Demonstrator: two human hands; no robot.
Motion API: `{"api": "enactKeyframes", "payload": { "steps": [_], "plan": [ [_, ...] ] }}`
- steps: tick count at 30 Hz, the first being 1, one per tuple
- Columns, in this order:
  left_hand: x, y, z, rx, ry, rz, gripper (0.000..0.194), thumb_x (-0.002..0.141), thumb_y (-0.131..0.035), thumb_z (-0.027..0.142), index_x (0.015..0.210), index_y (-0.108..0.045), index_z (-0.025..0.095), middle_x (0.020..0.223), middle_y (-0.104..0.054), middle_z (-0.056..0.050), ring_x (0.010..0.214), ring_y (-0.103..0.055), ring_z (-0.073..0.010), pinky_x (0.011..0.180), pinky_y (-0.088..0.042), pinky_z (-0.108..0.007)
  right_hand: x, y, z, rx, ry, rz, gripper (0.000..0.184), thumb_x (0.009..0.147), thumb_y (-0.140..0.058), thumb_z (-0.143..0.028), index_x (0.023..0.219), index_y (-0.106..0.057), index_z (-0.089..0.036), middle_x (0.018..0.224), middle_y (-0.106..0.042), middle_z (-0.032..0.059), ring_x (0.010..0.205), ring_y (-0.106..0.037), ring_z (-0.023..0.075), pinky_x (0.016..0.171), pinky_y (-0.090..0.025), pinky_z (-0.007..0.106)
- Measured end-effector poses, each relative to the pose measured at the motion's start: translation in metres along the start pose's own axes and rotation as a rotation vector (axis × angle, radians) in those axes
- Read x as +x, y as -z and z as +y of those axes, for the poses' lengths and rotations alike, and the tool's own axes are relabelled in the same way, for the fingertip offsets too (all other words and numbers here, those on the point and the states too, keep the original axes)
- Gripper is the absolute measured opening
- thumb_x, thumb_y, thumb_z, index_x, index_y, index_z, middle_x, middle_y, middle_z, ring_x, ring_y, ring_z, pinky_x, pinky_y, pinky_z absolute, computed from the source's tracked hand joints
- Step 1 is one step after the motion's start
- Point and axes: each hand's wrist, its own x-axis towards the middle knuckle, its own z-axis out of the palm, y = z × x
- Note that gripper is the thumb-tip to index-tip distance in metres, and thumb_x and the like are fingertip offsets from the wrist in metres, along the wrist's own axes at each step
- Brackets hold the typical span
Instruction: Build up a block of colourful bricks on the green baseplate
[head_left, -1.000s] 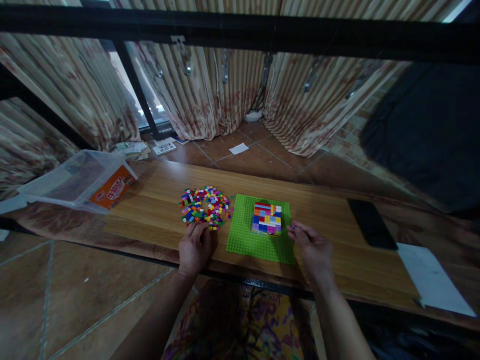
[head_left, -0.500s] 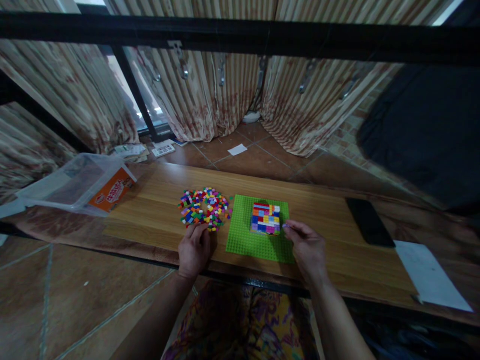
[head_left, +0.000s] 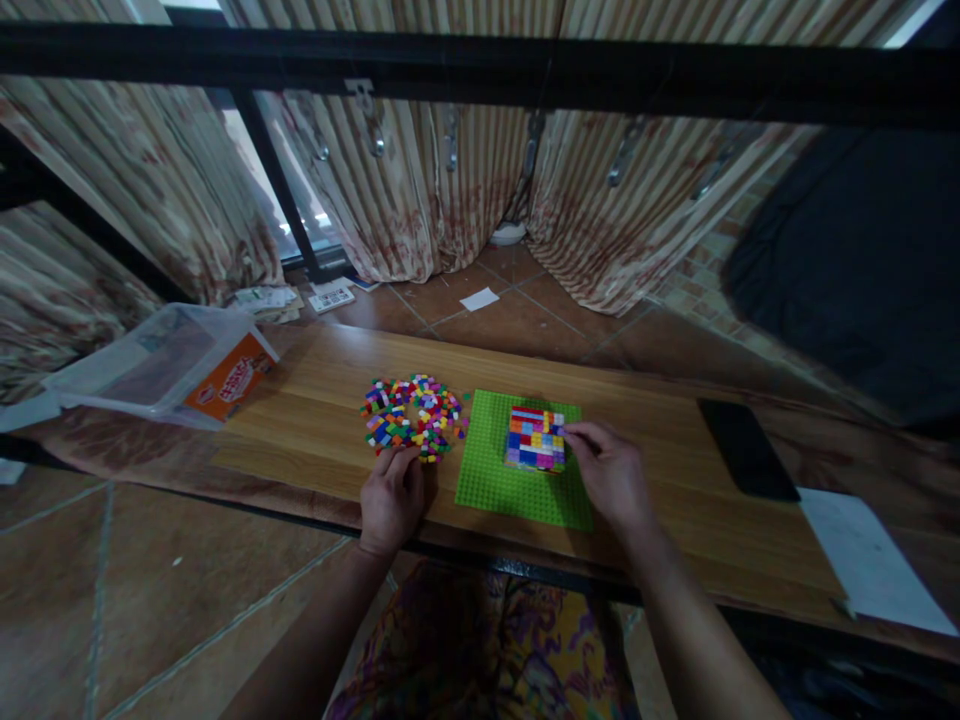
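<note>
A multicoloured block of toy bricks (head_left: 535, 440) stands on the green baseplate (head_left: 480, 485). At the block's right edge, near its far corner, my right hand (head_left: 611, 470) pinches a small light purple brick, mostly hidden by the fingertips. Whether that brick touches the block I cannot tell. My left hand (head_left: 391, 500) rests at the near side of a pile of loose bricks (head_left: 390, 432), its fingers curled together. Anything between those fingers is too small or too hidden to name.
A clear plastic box (head_left: 161, 365) with an orange label stands at the left end of the wooden board (head_left: 315, 385). Toward the right lie a black phone-like slab (head_left: 746, 450) and a white paper sheet (head_left: 874, 555). A dark metal bar (head_left: 480, 65) crosses above.
My right hand has moved slightly away from me and left, bringing the small brick from beside the block to its upper right edge. The left hand stays by the pile.
</note>
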Motion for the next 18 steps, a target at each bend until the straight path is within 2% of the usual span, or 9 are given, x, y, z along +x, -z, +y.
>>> {"api": "enactKeyframes", "payload": {
  "steps": [7,12,18],
  "plan": [
    [0.000,0.002,0.003,-0.024,0.015,-0.002,0.019,0.089,-0.048,0.025,0.099,-0.063,0.020,0.096,-0.066,-0.007,0.089,-0.063,-0.0181,0.079,-0.051,-0.029,0.012,-0.009,0.000,-0.052,0.127,-0.014,0.026,0.090,-0.050,-0.034,0.083,-0.072,-0.022,0.089,-0.067,0.0055,0.082,-0.063,0.0193,0.076,-0.049,0.033],
    [0.000,0.002,0.004,-0.020,0.020,-0.007,0.019,0.090,-0.047,0.026,0.100,-0.062,0.020,0.095,-0.066,-0.007,0.088,-0.064,-0.0182,0.079,-0.051,-0.029,0.008,-0.014,0.008,-0.010,0.096,0.053,0.025,0.088,-0.053,-0.036,0.082,-0.073,-0.022,0.088,-0.065,0.0053,0.080,-0.062,0.0187,0.073,-0.049,0.033],
    [0.000,0.002,0.003,-0.023,0.025,-0.008,0.019,0.089,-0.048,0.027,0.099,-0.063,0.021,0.096,-0.066,-0.007,0.088,-0.064,-0.0185,0.078,-0.051,-0.029,0.008,-0.015,0.009,-0.036,0.118,0.056,0.025,0.089,-0.052,-0.034,0.085,-0.073,-0.022,0.087,-0.065,0.0052,0.078,-0.062,0.0186,0.072,-0.049,0.032]
  ]
}}
